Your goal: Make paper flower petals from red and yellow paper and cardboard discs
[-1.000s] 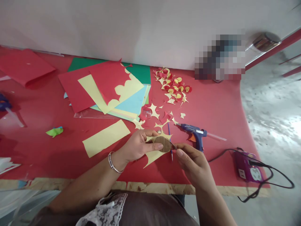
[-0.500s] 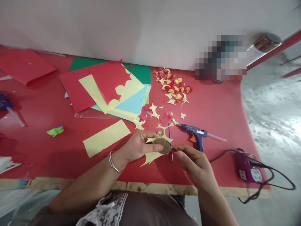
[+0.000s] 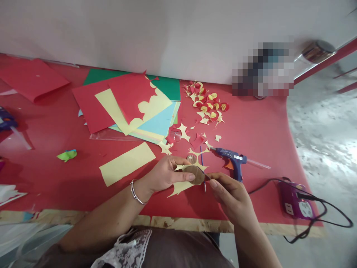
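Between the thumb and fingers of my left hand (image 3: 174, 172) is a brown round disc (image 3: 197, 175), tilted above the table. My right hand (image 3: 227, 190) is closed in a pinch on a thin dark stick-like tool (image 3: 205, 174), whose far end meets the top of the disc. I cannot make out what kind of tool it is. Below the disc lies a yellow paper offcut (image 3: 182, 187) with pointed edges. A thin blue pen-like stick (image 3: 202, 156) rests just behind the disc, partly hidden. Right of it lies a blue glue gun (image 3: 232, 158) with a clear glue stick.
Stacked coloured paper (image 3: 158, 124) lies back left, with a yellow strip (image 3: 126, 163) nearer me. Red and yellow cut petals (image 3: 208, 102) are heaped at the back. A purple power socket box (image 3: 295, 201) with a black cable sits right. Another glue gun (image 3: 7, 121) is far left.
Both hands keep nearly the same pose around the disc. The disc is turned slightly, and the tool's tip sits a little differently on it. The whole view has shifted slightly.
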`<state>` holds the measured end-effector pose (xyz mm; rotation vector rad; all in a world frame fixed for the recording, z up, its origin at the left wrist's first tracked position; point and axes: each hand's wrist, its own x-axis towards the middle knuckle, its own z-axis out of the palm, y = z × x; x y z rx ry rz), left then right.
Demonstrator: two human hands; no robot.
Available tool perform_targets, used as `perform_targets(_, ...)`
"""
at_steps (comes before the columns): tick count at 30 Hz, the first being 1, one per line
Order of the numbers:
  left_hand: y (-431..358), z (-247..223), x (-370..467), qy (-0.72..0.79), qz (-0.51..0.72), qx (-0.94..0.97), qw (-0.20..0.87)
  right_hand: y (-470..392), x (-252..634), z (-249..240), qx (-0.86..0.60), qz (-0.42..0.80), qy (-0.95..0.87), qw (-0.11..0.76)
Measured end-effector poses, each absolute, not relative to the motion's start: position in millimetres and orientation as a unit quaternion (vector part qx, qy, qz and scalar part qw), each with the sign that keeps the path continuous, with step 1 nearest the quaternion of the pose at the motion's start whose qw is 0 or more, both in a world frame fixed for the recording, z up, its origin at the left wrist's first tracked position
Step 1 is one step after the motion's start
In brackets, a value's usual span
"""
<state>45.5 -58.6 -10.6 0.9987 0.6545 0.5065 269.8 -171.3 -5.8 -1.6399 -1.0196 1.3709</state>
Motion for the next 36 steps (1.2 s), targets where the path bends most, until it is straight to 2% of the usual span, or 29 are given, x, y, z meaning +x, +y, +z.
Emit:
perform_targets(13, -58.8, -15.8, 42.0, 0.299, 0.224, 0.463, 0.804, -166.4, 272.4, -2.7, -0.641, 0.517, -0.440, 0.358)
perform_targets(24, -50.2, -10.1, 36.4, 0.283, 0.160, 0.500, 0.803, -164.3, 277.2, -1.2, -0.642, 0.497, -0.492, 0.314)
perform_targets(31, -49.1, -11.6, 35.2, 0.279, 0.143, 0.505, 0.804, -164.0, 273.7, -0.1, -0.639, 0.504, -0.480, 0.326)
perform_targets(36, -48.9, -11.8, 35.9, 0.284, 0.164, 0.500, 0.802, -165.4, 270.1, -4.3, -0.646, 0.523, -0.412, 0.374)
